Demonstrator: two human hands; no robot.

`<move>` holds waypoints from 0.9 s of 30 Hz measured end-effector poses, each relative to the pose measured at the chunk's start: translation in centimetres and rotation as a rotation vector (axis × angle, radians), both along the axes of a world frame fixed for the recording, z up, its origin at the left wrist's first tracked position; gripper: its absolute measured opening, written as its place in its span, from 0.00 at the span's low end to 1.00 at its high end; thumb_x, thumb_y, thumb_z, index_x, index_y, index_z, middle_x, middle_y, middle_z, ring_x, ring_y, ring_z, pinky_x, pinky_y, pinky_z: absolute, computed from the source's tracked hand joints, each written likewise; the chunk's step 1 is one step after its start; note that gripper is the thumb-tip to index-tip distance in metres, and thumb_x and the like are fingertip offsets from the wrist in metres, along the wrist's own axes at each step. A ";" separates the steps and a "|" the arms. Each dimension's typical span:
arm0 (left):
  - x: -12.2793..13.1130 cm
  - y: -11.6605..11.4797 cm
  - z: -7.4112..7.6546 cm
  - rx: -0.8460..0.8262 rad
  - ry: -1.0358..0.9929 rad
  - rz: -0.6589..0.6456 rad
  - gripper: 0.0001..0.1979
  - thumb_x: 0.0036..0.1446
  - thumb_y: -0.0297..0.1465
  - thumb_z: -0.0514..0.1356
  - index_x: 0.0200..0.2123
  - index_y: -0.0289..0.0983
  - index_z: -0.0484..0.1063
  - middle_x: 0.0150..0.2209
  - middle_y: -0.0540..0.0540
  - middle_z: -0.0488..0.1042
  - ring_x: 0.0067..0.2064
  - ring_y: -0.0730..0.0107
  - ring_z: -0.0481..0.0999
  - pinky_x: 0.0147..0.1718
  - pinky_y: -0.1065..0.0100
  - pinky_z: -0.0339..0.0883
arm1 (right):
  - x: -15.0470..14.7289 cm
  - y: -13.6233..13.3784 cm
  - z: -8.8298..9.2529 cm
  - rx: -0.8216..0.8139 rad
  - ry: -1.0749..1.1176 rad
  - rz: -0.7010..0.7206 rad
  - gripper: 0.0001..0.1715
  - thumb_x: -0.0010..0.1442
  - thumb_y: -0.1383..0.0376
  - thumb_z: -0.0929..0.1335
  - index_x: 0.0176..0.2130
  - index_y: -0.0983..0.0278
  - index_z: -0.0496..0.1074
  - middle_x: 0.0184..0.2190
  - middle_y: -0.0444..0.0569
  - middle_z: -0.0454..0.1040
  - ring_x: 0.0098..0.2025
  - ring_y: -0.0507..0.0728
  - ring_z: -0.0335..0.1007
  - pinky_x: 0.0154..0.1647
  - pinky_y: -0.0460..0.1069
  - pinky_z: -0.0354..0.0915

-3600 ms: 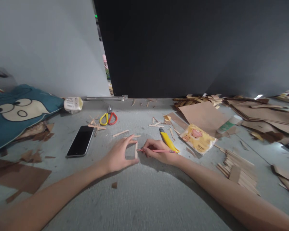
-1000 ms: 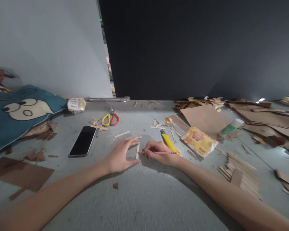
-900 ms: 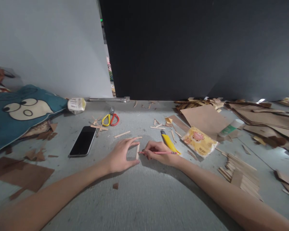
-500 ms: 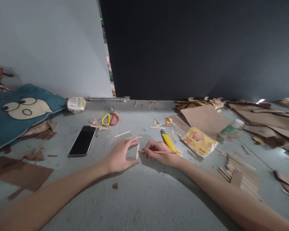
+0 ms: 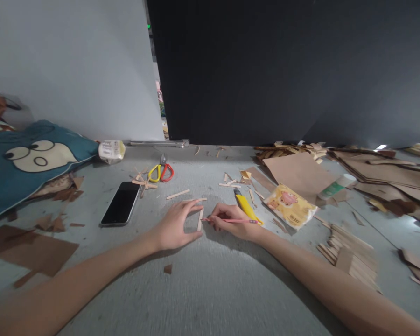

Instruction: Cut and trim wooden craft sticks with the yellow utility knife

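Note:
My left hand (image 5: 174,225) rests on the grey floor with thumb and forefinger pinched on the two ends of a short wooden stick (image 5: 199,220), holding it flat. My right hand (image 5: 231,223) is closed round a pink pencil (image 5: 231,220), whose tip touches the stick's right edge. Another wooden stick (image 5: 178,194) lies loose just beyond my left hand.
A yellow utility knife (image 5: 245,206) lies behind my right hand. A black phone (image 5: 120,209) and yellow-red scissors (image 5: 158,172) lie to the left. A tissue pack (image 5: 290,204), glue tube (image 5: 334,186), cardboard sheets (image 5: 298,171) and stacked sticks (image 5: 350,252) fill the right. A blue cushion (image 5: 28,161) lies far left.
Nothing moves beyond a slight shift of the camera; both hands stay on the stick and pencil.

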State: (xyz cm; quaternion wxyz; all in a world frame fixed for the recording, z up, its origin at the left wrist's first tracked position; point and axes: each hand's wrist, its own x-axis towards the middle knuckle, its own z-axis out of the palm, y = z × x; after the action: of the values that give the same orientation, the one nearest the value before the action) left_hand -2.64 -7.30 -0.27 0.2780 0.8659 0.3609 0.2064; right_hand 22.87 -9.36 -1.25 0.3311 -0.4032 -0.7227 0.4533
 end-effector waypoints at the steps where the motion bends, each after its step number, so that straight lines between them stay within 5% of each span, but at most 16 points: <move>1: 0.0 0.0 0.0 0.003 0.004 -0.007 0.42 0.57 0.35 0.70 0.72 0.47 0.57 0.67 0.40 0.73 0.72 0.45 0.64 0.70 0.38 0.55 | 0.0 0.0 0.1 -0.005 -0.001 0.001 0.19 0.69 0.50 0.69 0.35 0.62 0.72 0.26 0.46 0.77 0.28 0.53 0.74 0.30 0.47 0.68; 27: 0.1 0.0 0.3 -0.006 0.009 -0.009 0.43 0.57 0.37 0.71 0.72 0.48 0.58 0.66 0.40 0.74 0.72 0.45 0.65 0.70 0.39 0.56 | 0.2 -0.3 0.2 0.000 0.034 -0.001 0.22 0.73 0.51 0.65 0.45 0.65 0.79 0.29 0.49 0.80 0.28 0.53 0.74 0.31 0.47 0.69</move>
State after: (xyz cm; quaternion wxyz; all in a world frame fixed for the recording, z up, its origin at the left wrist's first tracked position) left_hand -2.58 -7.29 0.06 0.2799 0.8676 0.3588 0.2004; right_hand 23.10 -9.68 -1.05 0.3435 -0.3959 -0.7169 0.4598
